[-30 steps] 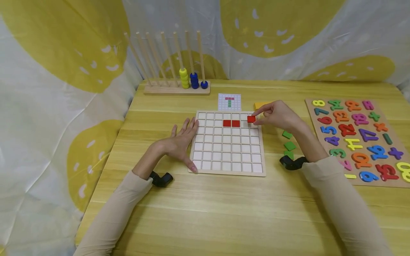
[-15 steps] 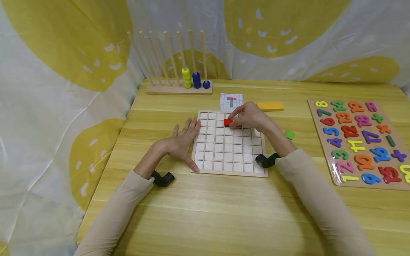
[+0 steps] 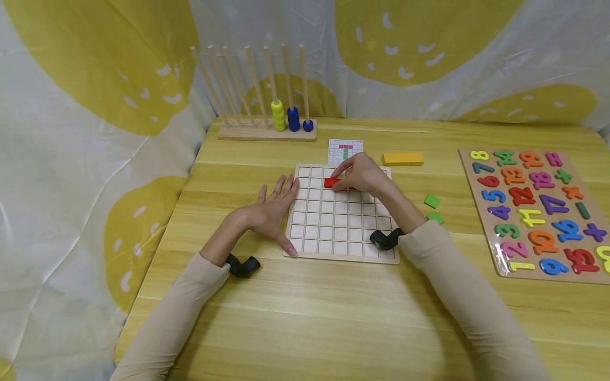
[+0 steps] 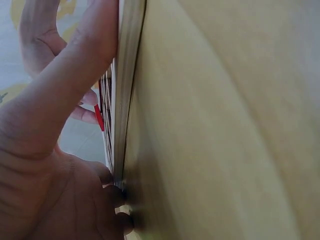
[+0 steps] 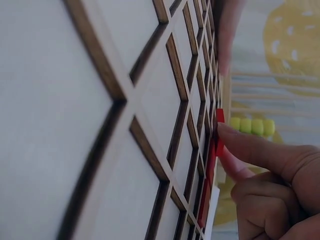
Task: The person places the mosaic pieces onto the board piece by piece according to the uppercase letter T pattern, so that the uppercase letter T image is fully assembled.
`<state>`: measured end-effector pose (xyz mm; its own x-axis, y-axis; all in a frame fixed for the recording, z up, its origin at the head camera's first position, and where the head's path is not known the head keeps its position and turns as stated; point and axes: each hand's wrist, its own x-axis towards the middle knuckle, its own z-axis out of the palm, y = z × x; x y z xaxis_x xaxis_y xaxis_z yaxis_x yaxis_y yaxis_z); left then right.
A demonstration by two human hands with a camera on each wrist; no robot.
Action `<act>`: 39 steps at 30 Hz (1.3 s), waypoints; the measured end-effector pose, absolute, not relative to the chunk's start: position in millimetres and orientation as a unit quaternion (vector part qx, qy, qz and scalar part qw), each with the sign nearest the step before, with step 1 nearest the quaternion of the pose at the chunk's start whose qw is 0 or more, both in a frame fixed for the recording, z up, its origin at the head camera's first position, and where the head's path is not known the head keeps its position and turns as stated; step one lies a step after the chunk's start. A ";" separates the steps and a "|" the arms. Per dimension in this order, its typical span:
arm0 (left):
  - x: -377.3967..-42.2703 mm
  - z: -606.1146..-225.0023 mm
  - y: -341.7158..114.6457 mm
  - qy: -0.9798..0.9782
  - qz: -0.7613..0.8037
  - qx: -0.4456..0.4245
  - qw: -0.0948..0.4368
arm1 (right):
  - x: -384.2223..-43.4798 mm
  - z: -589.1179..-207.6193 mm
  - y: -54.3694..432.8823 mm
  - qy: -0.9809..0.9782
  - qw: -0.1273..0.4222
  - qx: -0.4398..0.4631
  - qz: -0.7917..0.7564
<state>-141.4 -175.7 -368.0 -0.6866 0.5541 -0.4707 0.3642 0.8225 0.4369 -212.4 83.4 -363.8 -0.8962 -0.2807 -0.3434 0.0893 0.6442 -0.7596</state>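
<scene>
Brings the right hand [image 3: 359, 174] well leftward compared with a second ago, from the board's upper right to over its far side. Carries along a red tile [image 3: 329, 182], now at the third column of the second row. Hides under the hand most of two seated red tiles [image 5: 204, 200], plain to see from the head a second ago. Uncovers in full a yellow bar [image 3: 402, 159], partly blocked then. Keeps the left hand [image 3: 267, 214] in the same spot.

Counts, in view: three red tiles, one held and two in the board [image 3: 326, 218]; two green tiles [image 3: 432, 200] on the table [image 3: 305, 317] to the right; one yellow bar and one card [image 3: 333, 153] just beyond the board; one abacus [image 3: 267, 135] with seven pegs, holding four yellow beads on the fifth and a single blue bead on the seventh; one number board [image 3: 489, 225] at far right.

Pinches the red tile between right thumb and finger, with no more gap than the tile fills. Shows it jutting left from those fingertips, slightly raised from the grid in the right wrist view. Spreads the left fingers along the board's left edge, thumb at the near corner, touching without grasping.
</scene>
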 end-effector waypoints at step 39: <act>-142.4 -369.2 -174.8 0.906 0.155 0.249 0.306 | -210.2 -370.2 81.3 0.877 0.191 -0.038 -0.440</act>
<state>-142.4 -174.8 -369.2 -0.6889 0.5455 -0.4773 0.3561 0.8282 0.4327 -210.2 81.3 -370.2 -0.9243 -0.2352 -0.3004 0.1003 0.6098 -0.7862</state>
